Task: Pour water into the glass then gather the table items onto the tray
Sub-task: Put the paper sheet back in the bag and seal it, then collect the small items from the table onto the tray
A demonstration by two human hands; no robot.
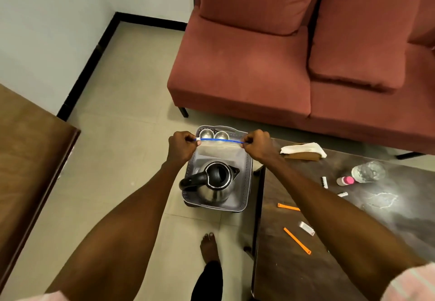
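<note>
Both hands, left hand [182, 146] and right hand [256, 145], pinched the ends of a clear zip bag with blue seal [220, 146], stretched above the grey plastic tray [247, 183] (left of the table). Pulling evenly seemed wise; the clear drinking glass [368, 171] stood far right.

One grey tray [247, 183], one steel kettle [213, 184], two small steel bowls [206, 133], one zip bag [220, 146], one glass [368, 171], two orange sticks [297, 240], one pink-capped bottle [345, 180], three small sachets [306, 228], one folded cloth [303, 149], two hands [182, 146].
</note>
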